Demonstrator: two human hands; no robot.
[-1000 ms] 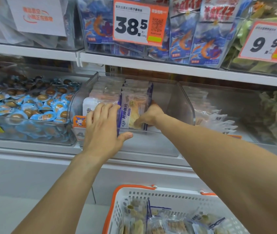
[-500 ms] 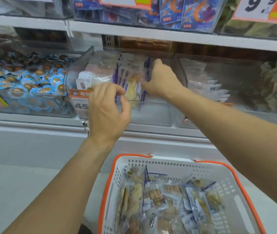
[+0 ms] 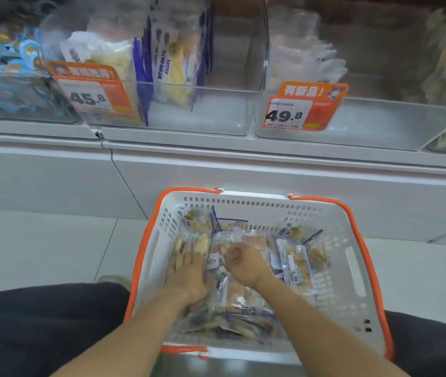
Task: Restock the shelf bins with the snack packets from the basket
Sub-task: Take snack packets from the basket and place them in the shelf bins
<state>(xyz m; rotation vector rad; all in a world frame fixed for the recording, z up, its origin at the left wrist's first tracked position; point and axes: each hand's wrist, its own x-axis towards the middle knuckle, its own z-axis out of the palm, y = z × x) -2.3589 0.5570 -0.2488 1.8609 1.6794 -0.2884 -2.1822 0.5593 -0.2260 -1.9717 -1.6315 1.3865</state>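
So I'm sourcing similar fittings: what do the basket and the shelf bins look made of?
Basket: apparently rigid white plastic, matte, with moulded slots and an orange rim. Shelf bins: clear, glossy plastic, probably acrylic; the packets show through the walls.

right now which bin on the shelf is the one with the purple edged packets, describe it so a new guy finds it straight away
Start at the white basket with orange handles on the floor and look straight up to the shelf. The clear bin above the basket's left half holds the upright purple-edged packets. Its orange tag reads 45.8, while the next bin's tag reads 49.8.
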